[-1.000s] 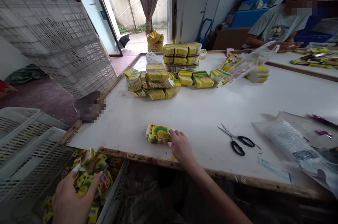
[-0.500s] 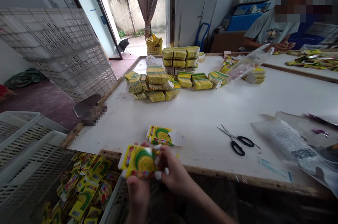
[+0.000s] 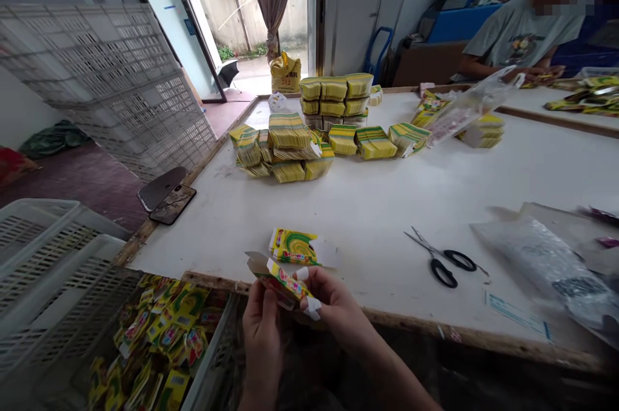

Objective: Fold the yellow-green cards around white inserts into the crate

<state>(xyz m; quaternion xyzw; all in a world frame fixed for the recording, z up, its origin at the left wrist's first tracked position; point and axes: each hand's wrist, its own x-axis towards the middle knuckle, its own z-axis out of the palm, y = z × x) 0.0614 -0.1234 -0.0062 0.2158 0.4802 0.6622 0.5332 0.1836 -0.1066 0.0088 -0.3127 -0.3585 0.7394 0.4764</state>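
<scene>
Both my hands hold a small bunch of yellow-green paper packets [image 3: 278, 277] just over the table's near edge. My left hand [image 3: 261, 327] grips the bunch from below, fingers closed. My right hand [image 3: 333, 304] pinches its right end, with white tape on two fingertips. The bunch is tilted almost edge-on to me. A short stack of the same packets [image 3: 293, 247] lies flat on the white table [image 3: 367, 211] right behind my hands. A white crate [image 3: 159, 333] at my lower left is full of loose packets.
Large bundles of stacked packets [image 3: 309, 133] fill the table's far middle. Black scissors [image 3: 445, 259] lie to the right, beside clear plastic bags [image 3: 546, 256]. Two phones [image 3: 167, 195] rest on the left edge. Another person [image 3: 522, 37] works at the far right. Empty crates [image 3: 39, 250] stand left.
My left hand came up from the crate with packets and met my right hand, which left the flat stack. Since half a second ago the bunch has turned from face-on to nearly edge-on.
</scene>
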